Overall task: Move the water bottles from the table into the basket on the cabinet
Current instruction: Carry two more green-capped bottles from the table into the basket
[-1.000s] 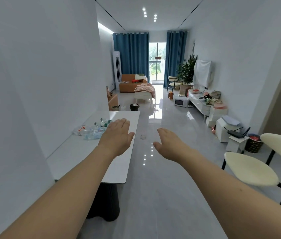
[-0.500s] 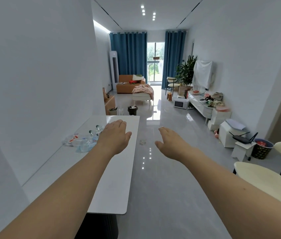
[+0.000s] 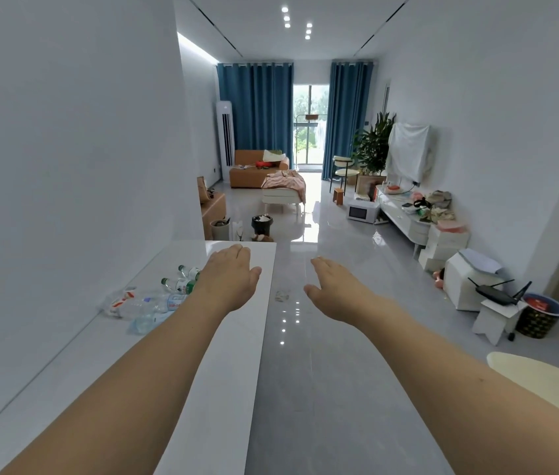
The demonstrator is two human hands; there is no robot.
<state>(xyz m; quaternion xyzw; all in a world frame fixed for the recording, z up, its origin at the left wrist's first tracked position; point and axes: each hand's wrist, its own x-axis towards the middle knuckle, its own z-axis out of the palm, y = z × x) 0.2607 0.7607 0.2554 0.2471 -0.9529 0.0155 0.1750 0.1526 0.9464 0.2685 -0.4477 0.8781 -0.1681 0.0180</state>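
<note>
Both hands empty, left hand (image 3: pixel 228 281) and right hand (image 3: pixel 334 289) fingers spread wide. Water bottles (image 3: pixel 155 301) on the bench (image 3: pixel 100 358) look light, crinkly, slippery; I'd grab mid-body.

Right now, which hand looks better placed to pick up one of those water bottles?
The left hand, probably. It hovers open over the white table, right beside the water bottles. The right hand, also open, is out over the floor, farther from them.

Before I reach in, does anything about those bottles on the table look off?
Yes. The water bottles lie tipped over in a loose heap on the white table near the wall, not standing. Some look crumpled among clear plastic wrap. Both hands, left hand and right hand, are open and empty.
</note>
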